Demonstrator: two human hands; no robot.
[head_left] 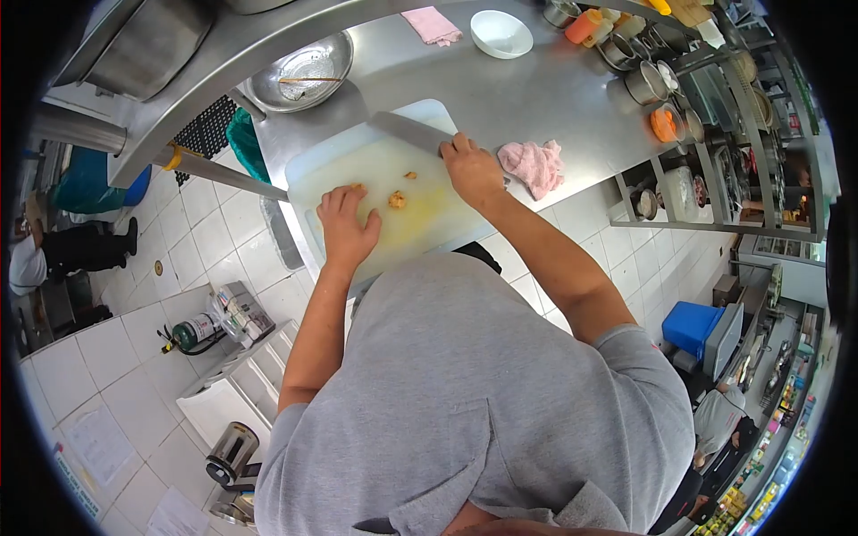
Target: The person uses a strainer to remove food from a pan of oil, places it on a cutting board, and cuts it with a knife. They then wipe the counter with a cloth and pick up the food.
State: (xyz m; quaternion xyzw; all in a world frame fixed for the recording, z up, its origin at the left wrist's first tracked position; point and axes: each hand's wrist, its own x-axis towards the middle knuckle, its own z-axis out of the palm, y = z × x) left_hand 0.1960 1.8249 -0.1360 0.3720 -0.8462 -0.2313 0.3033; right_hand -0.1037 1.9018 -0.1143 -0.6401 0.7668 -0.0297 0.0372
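My right hand (472,170) is closed round the handle of a large kitchen knife (407,131), whose wide blade points left across the far part of a pale cutting board (313,170). On the near left of the board rests my left hand (347,228), thumb spread away from the fingers. A small brown bit of food shows at its fingertips, and I cannot make out whether they grip it. Between the hands lie a golden-brown lump of food (397,199) and a smaller crumb (410,175). Yellow stains mark the board's surface.
A metal bowl (308,76) with a thin stick across it stands at the back left. Beyond the board are a white bowl (501,34) and a folded pink cloth (433,26). Another pink cloth (533,167) lies right of my right hand. Pots (645,85) line the right side.
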